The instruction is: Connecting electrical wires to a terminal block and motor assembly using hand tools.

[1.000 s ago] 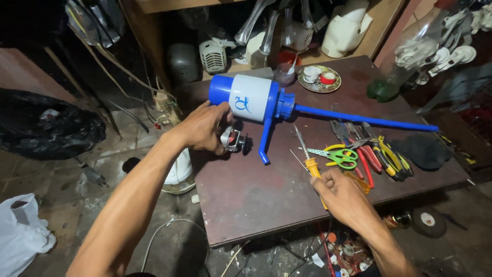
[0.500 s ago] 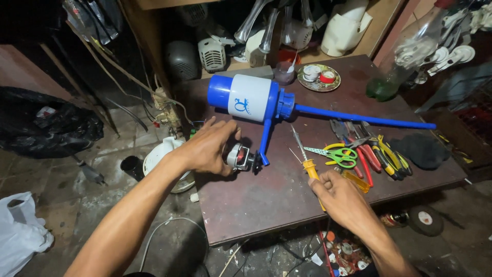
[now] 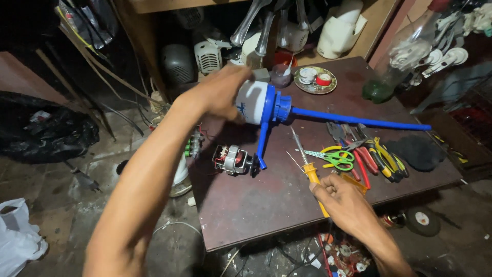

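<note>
Head view: the blue-and-white water pump (image 3: 264, 102) lies on the table (image 3: 256, 210), left hand (image 3: 218, 92) gripping its white body. Right hand (image 3: 343, 200) clasps a yellow screwdriver (image 3: 311, 172). Just below the left hand, the small motor (image 3: 231, 159) could get knocked if the pump swings.

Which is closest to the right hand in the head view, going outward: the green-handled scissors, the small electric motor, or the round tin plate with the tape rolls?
From the right hand:
1. Green-handled scissors, just above the hand among the pliers.
2. Small electric motor, to the left near the blue spout.
3. Round tin plate, at the far edge of the table by the shelf.
</note>
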